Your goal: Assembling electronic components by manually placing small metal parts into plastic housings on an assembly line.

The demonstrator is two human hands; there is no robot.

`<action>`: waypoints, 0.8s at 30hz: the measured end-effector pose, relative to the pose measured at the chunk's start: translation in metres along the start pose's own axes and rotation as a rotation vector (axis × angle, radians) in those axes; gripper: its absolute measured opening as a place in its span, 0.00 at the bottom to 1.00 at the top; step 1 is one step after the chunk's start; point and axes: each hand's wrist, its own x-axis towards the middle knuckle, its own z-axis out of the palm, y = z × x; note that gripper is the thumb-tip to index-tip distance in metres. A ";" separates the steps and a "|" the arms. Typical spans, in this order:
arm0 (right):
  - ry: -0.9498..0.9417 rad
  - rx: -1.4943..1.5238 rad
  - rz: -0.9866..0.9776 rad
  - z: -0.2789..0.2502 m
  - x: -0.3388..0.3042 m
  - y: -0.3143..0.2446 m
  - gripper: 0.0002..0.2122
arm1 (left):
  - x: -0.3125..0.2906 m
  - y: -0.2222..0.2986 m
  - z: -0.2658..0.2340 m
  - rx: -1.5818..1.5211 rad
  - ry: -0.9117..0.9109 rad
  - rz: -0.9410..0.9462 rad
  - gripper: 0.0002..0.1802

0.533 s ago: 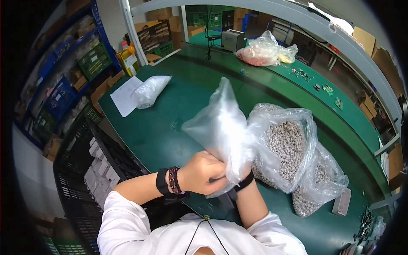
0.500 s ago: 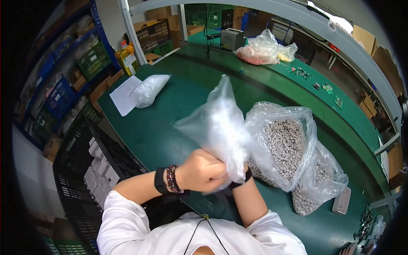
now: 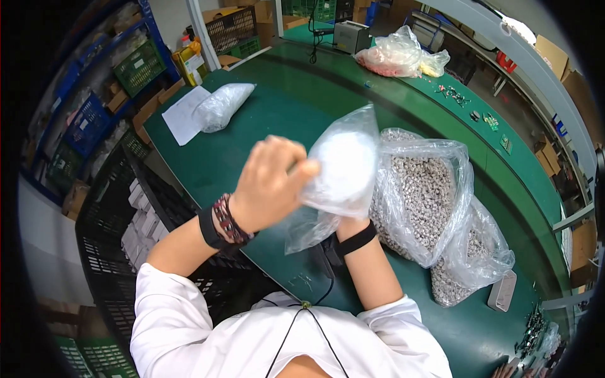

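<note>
A clear plastic bag with white contents (image 3: 345, 167) is held up over the table, one pointed corner upward and its loose end hanging below. My right hand, mostly hidden behind the bag, supports it near the loose end; only the right wrist (image 3: 357, 234) shows clearly. At the bag's left edge is my left hand (image 3: 271, 179), smeared by motion, its fingers bent and its thumb toward the bag. Whether it grips the plastic is unclear. Close on the right, a large open clear bag of small greyish pieces (image 3: 422, 195) stands on the table.
A smaller bag of similar pieces (image 3: 466, 258) lies beside a pale tray (image 3: 502, 291). Another filled clear bag (image 3: 224, 107) rests on paper (image 3: 184, 116) at the far left. A black crate (image 3: 94, 246) holds white boxes. The green table (image 3: 277, 104) carries loose small parts at right.
My left hand has moved up and left from the bag's gathered end, where both hands were together. The bag has shifted and turned, its loose end now hanging free.
</note>
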 end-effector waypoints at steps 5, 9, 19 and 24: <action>0.080 0.287 0.000 0.013 -0.012 -0.012 0.14 | -0.002 -0.002 0.026 -0.486 0.039 -0.307 0.28; -0.146 0.608 -0.050 -0.002 -0.011 -0.004 0.17 | -0.005 0.007 0.035 -0.600 0.010 -0.257 0.31; 0.277 0.833 0.439 0.044 -0.004 -0.020 0.17 | -0.011 -0.023 0.052 -0.394 0.008 -0.446 0.24; 0.109 0.698 0.198 0.018 0.003 0.010 0.15 | 0.001 -0.002 0.043 -0.086 0.352 -0.277 0.17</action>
